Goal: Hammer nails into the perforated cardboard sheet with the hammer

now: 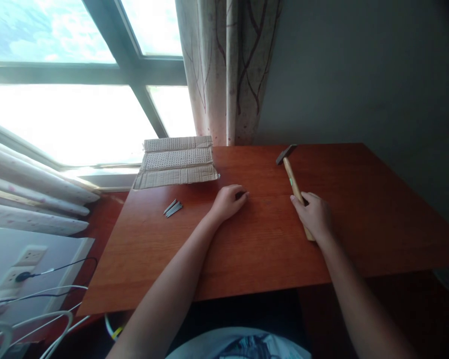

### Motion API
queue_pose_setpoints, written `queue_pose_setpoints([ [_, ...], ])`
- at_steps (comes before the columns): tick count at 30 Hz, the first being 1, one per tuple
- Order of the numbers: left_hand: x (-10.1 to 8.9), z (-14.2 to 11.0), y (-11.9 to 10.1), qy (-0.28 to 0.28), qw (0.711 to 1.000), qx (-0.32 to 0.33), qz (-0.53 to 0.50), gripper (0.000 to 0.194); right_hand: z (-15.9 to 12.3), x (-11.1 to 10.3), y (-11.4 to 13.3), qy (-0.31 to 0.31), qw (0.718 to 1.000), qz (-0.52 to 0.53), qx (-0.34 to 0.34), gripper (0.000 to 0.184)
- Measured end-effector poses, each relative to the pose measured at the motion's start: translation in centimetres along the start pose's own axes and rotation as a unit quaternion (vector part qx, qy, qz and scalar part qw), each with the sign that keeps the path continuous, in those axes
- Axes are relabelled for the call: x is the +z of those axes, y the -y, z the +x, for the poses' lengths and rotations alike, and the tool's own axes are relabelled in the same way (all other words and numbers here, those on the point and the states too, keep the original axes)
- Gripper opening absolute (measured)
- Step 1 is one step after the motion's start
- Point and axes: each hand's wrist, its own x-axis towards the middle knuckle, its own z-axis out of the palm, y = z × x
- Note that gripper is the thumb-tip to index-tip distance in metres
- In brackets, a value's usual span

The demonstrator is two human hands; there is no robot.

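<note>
The hammer [290, 174] is gripped by the right hand [315, 215], while nails [174, 208] and cardboard [179, 159] (both untouched) are placed near the half-open left hand [226, 202].

Concealing part of the hammer [294, 184] beneath the right hand [315, 215]. Cutting off the patterned curtain [211, 65] at the top edge. Showing the bunched nails [173, 208] too small to count.

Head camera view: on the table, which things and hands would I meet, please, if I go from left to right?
Nails → left hand → hammer, held in the right hand. The cardboard is left out, because its span from left to right overlaps that of the nails.
</note>
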Motion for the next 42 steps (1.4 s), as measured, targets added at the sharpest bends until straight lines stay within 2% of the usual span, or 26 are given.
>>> queue_pose_setpoints([
  [16,0.1,-0.1,-0.1,0.01,1.0,0.0,0.003,0.016,0.6,0.6,0.5,0.036,0.998,-0.058,0.016,0.033],
  [30,0.1,-0.1,-0.2,0.014,1.0,0.004,0.013,0.017,0.4,0.8,1.2,0.051,0.998,-0.026,0.039,0.029],
  [42,0.0,-0.2,-0.2,0.015,1.0,0.003,0.017,0.017,1.1,1.1,1.0,0.065,0.996,-0.053,0.031,0.027],
])
